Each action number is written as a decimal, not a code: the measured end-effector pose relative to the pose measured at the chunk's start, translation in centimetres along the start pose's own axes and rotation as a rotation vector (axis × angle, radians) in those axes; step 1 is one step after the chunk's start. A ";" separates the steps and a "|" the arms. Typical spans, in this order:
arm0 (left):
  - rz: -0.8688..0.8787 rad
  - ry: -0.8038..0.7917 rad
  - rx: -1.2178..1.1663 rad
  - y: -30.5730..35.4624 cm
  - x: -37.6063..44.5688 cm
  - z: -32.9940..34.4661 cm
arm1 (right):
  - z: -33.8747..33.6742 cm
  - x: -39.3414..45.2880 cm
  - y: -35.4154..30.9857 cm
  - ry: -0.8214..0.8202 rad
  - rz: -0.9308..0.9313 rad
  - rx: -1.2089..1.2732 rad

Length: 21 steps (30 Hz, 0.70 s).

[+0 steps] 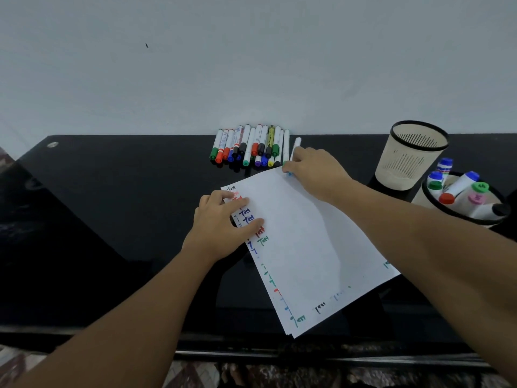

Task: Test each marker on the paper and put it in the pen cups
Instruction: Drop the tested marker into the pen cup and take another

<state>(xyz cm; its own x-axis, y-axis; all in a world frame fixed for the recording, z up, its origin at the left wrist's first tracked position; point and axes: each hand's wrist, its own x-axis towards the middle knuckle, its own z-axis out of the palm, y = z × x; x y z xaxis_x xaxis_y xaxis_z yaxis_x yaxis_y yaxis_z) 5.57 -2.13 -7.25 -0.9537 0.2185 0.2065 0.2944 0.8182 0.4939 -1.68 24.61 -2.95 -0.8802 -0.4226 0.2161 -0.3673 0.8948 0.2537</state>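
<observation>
A stack of white paper [307,247] lies tilted on the black table [112,219], with small coloured test marks down its left and bottom edges. My left hand [221,228] presses flat on the paper's upper left part. My right hand [313,172] grips a white marker [296,144] at the paper's top corner; a blue tip or cap shows under the fingers. A row of several capped markers [249,147] lies at the table's far edge against the wall. At the right stand two pen cups: an empty cream one [411,155] and one [464,203] holding several markers.
A white wall rises right behind the table. The table's front edge runs near the bottom of the view, with patterned floor below it. A small round fitting [52,144] sits at the table's far left corner.
</observation>
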 end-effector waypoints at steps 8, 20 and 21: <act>-0.009 -0.007 0.003 0.0 0.0 -0.1 | -1.9 -0.5 -0.4 0.229 -0.164 0.026; 0.012 0.084 -0.100 0.5 -0.4 -0.5 | -4.2 -3.8 -6.1 -0.055 0.005 0.475; 0.026 0.088 -0.097 0.6 -0.5 -0.5 | -4.1 -4.0 -6.2 -0.077 0.006 0.418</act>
<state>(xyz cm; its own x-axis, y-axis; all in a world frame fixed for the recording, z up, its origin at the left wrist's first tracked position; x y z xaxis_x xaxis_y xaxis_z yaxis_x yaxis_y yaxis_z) 6.20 -2.03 -6.63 -0.9380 0.1875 0.2917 0.3273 0.7565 0.5662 5.33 20.13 -1.48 -0.8968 -0.4191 0.1417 -0.4383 0.8854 -0.1550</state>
